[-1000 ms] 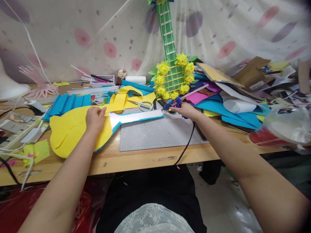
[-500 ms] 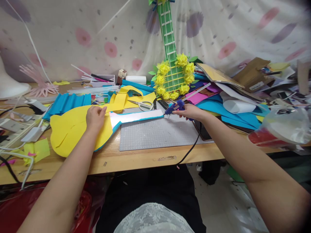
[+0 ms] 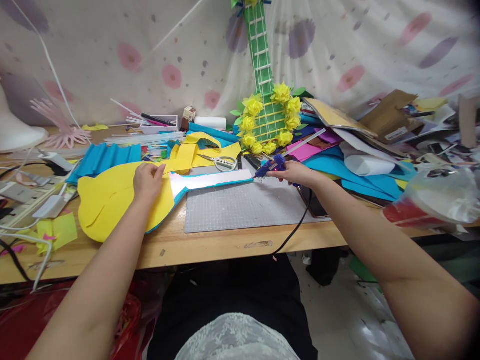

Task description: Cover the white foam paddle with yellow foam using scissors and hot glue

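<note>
A guitar-shaped paper piece [image 3: 112, 200] with a yellow body lies on the left of the table, its white neck [image 3: 221, 179] edged in blue and pointing right. My left hand [image 3: 148, 181] is over the yellow body, its fingers pinched on a yellow paper strip [image 3: 180, 166] that bends up near the base of the neck. In my right hand [image 3: 294, 172] is a blue glue gun [image 3: 272, 166], a small red light showing on it. Its nozzle is at the far right end of the neck, by the blue edge. A black cord hangs from the gun.
Beneath the neck is a grey cutting mat [image 3: 225, 210]. Scissors [image 3: 223, 163] lie just behind it. A green paper guitar with yellow flowers [image 3: 268, 120] stands against the curtain. Blue paper sheets [image 3: 360, 182] are piled right, a power strip [image 3: 22, 205] sits left.
</note>
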Available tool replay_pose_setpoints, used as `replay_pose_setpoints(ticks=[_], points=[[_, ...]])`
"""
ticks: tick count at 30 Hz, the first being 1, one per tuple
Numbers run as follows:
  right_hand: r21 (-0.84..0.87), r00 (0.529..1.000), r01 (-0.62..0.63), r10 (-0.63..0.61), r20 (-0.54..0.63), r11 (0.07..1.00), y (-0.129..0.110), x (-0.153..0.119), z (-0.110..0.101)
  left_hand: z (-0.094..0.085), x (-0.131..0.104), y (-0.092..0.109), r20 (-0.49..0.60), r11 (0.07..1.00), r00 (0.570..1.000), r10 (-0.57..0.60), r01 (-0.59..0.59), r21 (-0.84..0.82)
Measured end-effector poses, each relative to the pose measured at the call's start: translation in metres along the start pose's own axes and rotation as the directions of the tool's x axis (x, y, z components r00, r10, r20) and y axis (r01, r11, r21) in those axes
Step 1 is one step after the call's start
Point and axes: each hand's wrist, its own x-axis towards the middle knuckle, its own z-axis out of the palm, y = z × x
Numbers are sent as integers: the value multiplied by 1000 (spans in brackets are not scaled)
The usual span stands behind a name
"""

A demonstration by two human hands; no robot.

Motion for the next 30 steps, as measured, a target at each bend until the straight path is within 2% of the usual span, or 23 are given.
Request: replay_pose_setpoints(ticks=[10,17,26,30], points=[[-8,999,-1,1,36,1000,-25,-11,1,0,1,-2,9,1000,1000,5,-5,18],[-9,998,14,-13,56,1000,-39,-8,7,0,0,-1,12,1000,1000,-4,4,20],[-10,995,58,-57,84,998,-60,-4,14,0,-1,-1,2,1000,1000,-6,6,5],[5,987,118,-118,106,993,-69,-4,18,-2,-2,0,-2,1000,1000,-4,4,-8]])
